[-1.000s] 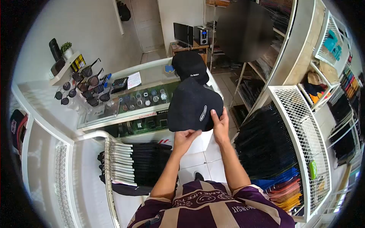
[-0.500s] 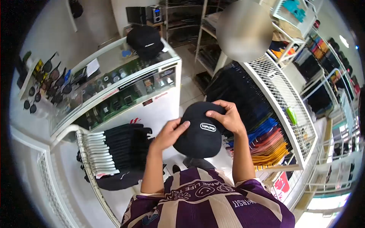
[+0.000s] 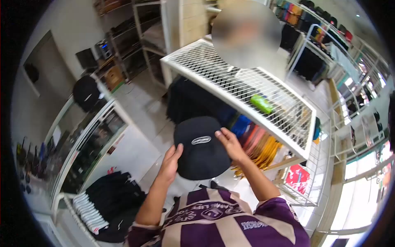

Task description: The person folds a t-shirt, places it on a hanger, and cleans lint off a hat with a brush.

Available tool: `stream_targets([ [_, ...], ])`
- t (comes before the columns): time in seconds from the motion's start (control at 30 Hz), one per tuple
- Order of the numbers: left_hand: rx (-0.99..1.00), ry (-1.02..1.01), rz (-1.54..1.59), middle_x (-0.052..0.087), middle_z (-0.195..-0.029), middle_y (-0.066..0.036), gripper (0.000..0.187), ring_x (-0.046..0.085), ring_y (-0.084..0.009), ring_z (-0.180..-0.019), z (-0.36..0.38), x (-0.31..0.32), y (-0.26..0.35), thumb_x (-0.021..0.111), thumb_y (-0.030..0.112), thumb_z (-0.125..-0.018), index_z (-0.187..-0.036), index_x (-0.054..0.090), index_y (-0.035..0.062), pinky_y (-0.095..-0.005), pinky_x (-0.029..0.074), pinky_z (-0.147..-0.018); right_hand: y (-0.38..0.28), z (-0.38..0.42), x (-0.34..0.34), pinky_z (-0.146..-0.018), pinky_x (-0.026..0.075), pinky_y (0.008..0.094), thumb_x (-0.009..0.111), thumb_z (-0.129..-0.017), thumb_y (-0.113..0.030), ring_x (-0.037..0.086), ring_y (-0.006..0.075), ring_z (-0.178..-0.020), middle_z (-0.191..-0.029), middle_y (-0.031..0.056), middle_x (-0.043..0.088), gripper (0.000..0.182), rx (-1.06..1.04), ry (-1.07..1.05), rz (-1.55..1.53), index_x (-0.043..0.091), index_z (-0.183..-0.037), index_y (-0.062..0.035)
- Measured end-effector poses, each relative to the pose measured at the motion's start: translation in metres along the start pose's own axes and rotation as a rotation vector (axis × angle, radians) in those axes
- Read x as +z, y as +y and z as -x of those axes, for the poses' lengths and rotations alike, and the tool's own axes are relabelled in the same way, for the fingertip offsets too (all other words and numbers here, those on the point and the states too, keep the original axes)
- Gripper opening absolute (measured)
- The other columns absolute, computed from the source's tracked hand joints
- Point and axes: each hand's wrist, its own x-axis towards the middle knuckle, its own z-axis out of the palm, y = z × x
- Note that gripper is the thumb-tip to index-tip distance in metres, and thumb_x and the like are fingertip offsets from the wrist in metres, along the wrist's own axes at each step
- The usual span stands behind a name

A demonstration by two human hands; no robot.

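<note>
A black cap (image 3: 201, 158) with a small white-outlined oval label is held out in front of my chest, between both hands. My left hand (image 3: 169, 164) grips its left edge, thumb on top. On the opposite side, my right hand (image 3: 230, 145) holds the upper right edge with its fingers bent around it. Fingers beneath the cap are hidden. Behind the cap, dark garments (image 3: 191, 99) hang under a white mesh-topped rack, and yellow and orange garments (image 3: 263, 154) hang nearer my right forearm.
The white mesh rack top (image 3: 197, 61) bears a bright green object (image 3: 261, 103). At left stands a glass display case (image 3: 88, 144) with another black cap (image 3: 86, 92) on it. Black garments (image 3: 111, 197) hang on a rail at lower left. A person with a blurred head (image 3: 247, 33) is beyond the rack.
My view has turned to the right, so the display case now sits further left and the mesh rack is more central. My right hand has shifted from the cap's top to its right side.
</note>
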Motion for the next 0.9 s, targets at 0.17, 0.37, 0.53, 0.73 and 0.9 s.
stream_targets([
  [0.17,-0.058,-0.147,-0.086,0.063,-0.143,-0.010,0.046,0.059,-0.0166,-0.130,-0.039,0.030,-0.026,0.050,0.030,-0.113,-0.146,0.055,-0.0015,-0.0317,0.043,-0.113,0.023,0.000,-0.062,-0.108,0.043,0.0270,0.057,-0.110,-0.034,0.056,0.0142,-0.126,-0.138,0.0065,0.061,0.051,0.150,-0.086,-0.132,0.050,-0.148,0.0005],
  [0.37,0.001,-0.093,-0.047,0.067,-0.138,-0.012,0.044,0.064,-0.0195,-0.124,-0.082,0.068,-0.035,0.052,0.028,-0.112,-0.144,0.057,-0.0028,-0.0325,0.048,-0.109,0.014,-0.012,-0.092,-0.093,0.048,0.0278,0.062,-0.108,-0.025,0.061,0.0125,-0.101,-0.113,0.0030,0.068,0.033,-0.005,0.188,0.047,0.060,-0.134,-0.0032],
  [0.53,0.044,0.018,0.023,0.070,-0.130,-0.011,0.040,0.068,-0.0173,-0.115,-0.079,0.078,-0.038,0.054,0.026,-0.111,-0.138,0.062,-0.0030,-0.0298,0.051,-0.103,-0.027,-0.029,-0.132,-0.090,0.049,0.0393,0.072,-0.097,-0.023,0.064,0.0300,-0.100,-0.113,0.0172,0.068,0.028,-0.546,0.413,0.791,0.069,-0.119,-0.0050],
  [0.73,-0.015,0.047,0.075,0.071,-0.128,-0.010,0.041,0.069,-0.0171,-0.112,-0.061,0.075,-0.027,0.054,0.027,-0.111,-0.138,0.062,-0.0031,-0.0293,0.053,-0.101,-0.020,-0.074,-0.189,-0.112,0.037,0.0532,0.065,-0.100,-0.042,0.054,0.0402,-0.131,-0.143,0.0240,0.057,0.053,-0.452,0.388,1.433,0.059,-0.148,-0.0196],
  [0.9,0.005,0.081,0.096,0.071,-0.128,-0.009,0.042,0.068,-0.0168,-0.114,-0.042,0.053,-0.019,0.053,0.028,-0.111,-0.139,0.061,-0.0023,-0.0297,0.053,-0.101,-0.023,-0.078,-0.179,-0.099,0.051,0.0477,0.069,-0.099,-0.027,0.065,0.0381,-0.112,-0.126,0.0232,0.064,0.051,-0.489,0.309,1.329,0.060,-0.148,-0.0163],
])
